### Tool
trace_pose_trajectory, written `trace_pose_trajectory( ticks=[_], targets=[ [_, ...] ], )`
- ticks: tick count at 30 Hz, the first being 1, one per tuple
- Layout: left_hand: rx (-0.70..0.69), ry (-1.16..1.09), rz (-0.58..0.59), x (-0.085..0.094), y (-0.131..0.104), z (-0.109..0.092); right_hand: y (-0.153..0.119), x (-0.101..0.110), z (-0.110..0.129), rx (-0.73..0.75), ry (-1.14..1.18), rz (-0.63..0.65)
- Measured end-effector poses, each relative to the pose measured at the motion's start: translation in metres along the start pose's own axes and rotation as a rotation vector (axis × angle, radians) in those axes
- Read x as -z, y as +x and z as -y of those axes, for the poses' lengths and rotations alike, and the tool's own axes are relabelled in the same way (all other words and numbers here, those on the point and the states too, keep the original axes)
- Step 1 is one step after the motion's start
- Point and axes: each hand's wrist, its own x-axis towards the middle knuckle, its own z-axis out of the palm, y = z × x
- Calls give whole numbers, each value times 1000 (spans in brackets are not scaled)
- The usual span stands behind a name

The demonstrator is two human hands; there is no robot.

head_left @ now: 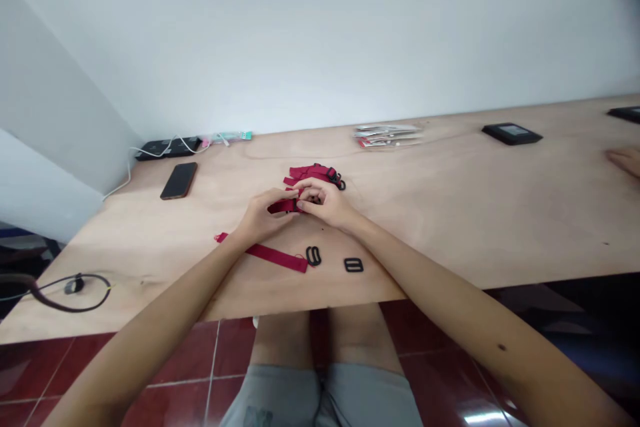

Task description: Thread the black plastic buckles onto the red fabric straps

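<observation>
Between my two hands is a red webbing strap (285, 206) with a black buckle partly hidden by the fingers. My left hand (267, 215) is closed on the strap's looped left end. My right hand (327, 204) pinches the same strap near the buckle. Just beyond them lies a bundle of red straps (307, 174) with black buckles and hooks at its right end. Nearer me, a loose red strap (277, 257) runs under my left wrist. Two black slide buckles, one tilted (313, 255) and one flat (353, 265), rest to its right.
A phone (179, 181) and a black power strip (167, 147) with white cables are at the left. Flat packets (389, 135) and a black box (511, 133) lie along the back. Another person's hand (626, 160) rests at the right edge. A cable loop (75, 285) lies front left.
</observation>
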Motion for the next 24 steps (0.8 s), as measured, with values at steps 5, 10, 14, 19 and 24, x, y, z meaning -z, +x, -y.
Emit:
trace_pose_trajectory(
  ticks=[5, 10, 14, 19, 24],
  targets=[
    [-41, 26, 8, 0, 1, 1, 1, -2, -3, -29, 16, -54],
    [-19, 59, -35, 1, 2, 0, 4, -1, -10, -39, -24, -84],
    [-20, 72, -47, 2, 3, 0, 4, 0, -13, 28, -33, -50],
    [-33, 65, -31, 2, 3, 2, 4, -2, -15, 33, -23, -35],
    [-65, 74, 0, 1, 2, 2, 3, -3, -13, 30, 26, -49]
  ],
)
